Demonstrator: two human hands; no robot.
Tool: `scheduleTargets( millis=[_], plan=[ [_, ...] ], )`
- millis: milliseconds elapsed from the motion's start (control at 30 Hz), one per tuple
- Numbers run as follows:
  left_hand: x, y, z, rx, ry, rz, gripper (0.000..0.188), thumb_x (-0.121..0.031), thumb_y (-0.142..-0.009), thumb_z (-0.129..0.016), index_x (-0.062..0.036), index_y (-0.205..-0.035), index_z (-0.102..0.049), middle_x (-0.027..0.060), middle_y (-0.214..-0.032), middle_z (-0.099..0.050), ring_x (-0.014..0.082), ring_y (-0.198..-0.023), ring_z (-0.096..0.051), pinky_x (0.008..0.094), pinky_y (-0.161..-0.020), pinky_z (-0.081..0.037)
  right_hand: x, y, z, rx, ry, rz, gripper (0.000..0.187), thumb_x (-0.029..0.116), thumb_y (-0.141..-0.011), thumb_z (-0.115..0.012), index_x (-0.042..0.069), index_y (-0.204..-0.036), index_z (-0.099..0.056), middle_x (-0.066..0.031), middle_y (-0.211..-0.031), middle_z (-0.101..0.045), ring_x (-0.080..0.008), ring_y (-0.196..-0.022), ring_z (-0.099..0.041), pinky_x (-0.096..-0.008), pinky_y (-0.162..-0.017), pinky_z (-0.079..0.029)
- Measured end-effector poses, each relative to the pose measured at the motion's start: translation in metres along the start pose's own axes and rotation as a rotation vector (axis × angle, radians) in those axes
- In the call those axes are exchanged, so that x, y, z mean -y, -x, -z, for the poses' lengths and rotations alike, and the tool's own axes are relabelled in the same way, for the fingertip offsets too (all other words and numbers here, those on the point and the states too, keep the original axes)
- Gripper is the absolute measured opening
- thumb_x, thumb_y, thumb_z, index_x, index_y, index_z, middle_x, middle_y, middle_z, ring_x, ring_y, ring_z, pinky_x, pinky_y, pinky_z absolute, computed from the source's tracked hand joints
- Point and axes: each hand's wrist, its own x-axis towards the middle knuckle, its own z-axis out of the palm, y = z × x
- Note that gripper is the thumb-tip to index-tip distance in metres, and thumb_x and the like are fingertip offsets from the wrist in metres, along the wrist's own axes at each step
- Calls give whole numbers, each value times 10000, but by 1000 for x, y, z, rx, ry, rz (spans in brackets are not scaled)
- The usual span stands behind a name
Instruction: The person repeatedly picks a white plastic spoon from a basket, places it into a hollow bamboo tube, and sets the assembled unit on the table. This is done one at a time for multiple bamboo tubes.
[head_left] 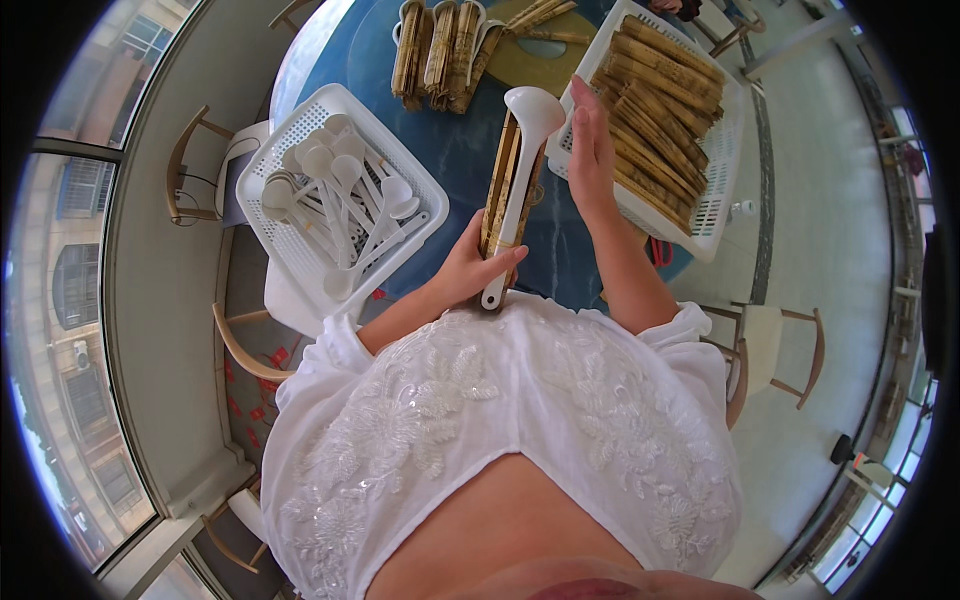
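A white ladle (520, 190) lies lengthwise along a bundle of long slim gold-brown packets (493, 205), which look like wrapped chopsticks. My left hand (478, 262) is closed round the lower part of both, its thumb across the ladle's handle. The ladle's bowl points away from me. Beside that bowl, on its right, my right hand (592, 150) is held upright with the fingers straight and together, and nothing shows in it. Whether its palm touches the bundle I cannot tell. Both hands are over the blue round table (400, 275).
At the left, a white perforated basket (262, 215) holds several white ladles (345, 175). Another white basket (712, 225) at the right is piled with gold-brown packets (655, 110). More packet bundles (437, 60) with white ladles lie at the far side. Wooden chairs (245, 345) stand around the table.
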Motion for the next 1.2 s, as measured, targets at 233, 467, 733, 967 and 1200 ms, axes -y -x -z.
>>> scheduleTargets(
  millis=[233,467,733,967,1200],
  plan=[
    [3,-47,49,-233,-88,-119,476,-147,-859,-669,-38,-1200,-356,57,-848,-566,141,-627,-604,292,-543,-504,-30,39,36,-20,-6,-176,254,176,-985,-471,16,-1168,-542,-92,-1094,-618,-158,-1013,-575,-279,-893,-441],
    [-20,-120,141,-550,-647,-169,613,-294,-812,-682,-7,-1264,-384,124,-898,-614,202,-762,-621,340,-692,-496,-53,120,61,94,56,-481,177,75,-964,-472,17,-1090,-583,-62,-896,-662,-90,-828,-617,-205,-740,-472],
    [-59,-213,190,-753,-1014,-157,666,-341,-762,-670,-10,-1267,-389,227,-1104,-600,377,-965,-612,425,-830,-480,-68,134,70,59,46,-580,174,55,-953,-476,13,-1067,-600,-60,-858,-665,-87,-796,-620,-202,-732,-479],
    [-59,-265,181,-698,-1232,-132,732,-385,-762,-658,-46,-1339,-362,187,-1240,-540,347,-1120,-539,417,-908,-452,-94,134,73,-13,16,-669,173,53,-952,-475,9,-1059,-603,-63,-857,-660,-98,-801,-616,-215,-736,-475],
    [-67,-305,211,-875,-1315,-75,722,-384,-763,-663,-45,-1331,-375,147,-1196,-556,306,-1097,-554,401,-876,-476,-103,128,75,-19,18,-728,172,51,-953,-477,2,-1064,-598,-68,-857,-655,-109,-811,-619,-227,-760,-484]
  ],
)
